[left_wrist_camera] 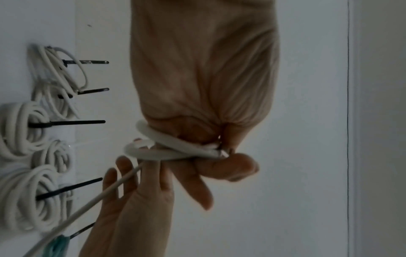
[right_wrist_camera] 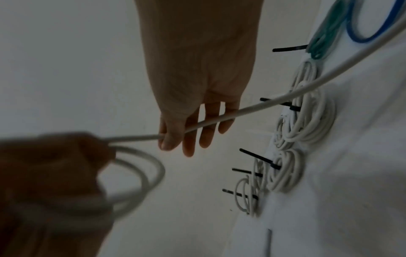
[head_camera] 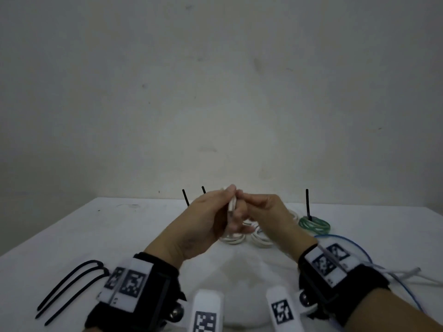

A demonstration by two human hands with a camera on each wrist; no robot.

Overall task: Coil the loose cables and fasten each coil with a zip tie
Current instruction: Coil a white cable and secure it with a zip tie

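Above the middle of the table my two hands meet on one white cable [head_camera: 231, 202]. My left hand [head_camera: 215, 213] has its fingers curled round a couple of wound loops [left_wrist_camera: 169, 151] of it. The right hand [head_camera: 257, 206] keeps its fingers fairly straight and pinches the cable's free run [right_wrist_camera: 222, 119] under the thumb, close to the loops. That run trails off to the right over the table [head_camera: 405, 274]. Three loose black zip ties [head_camera: 69, 286] lie at the front left, by my left wrist.
Behind my hands, several white coils [left_wrist_camera: 24, 128] lie on the white table [head_camera: 96, 236], each with a black zip tie standing up. A tied green coil [head_camera: 314, 225] sits at the right, a loose blue cable [head_camera: 359, 250] beside it. A bare wall rises behind.
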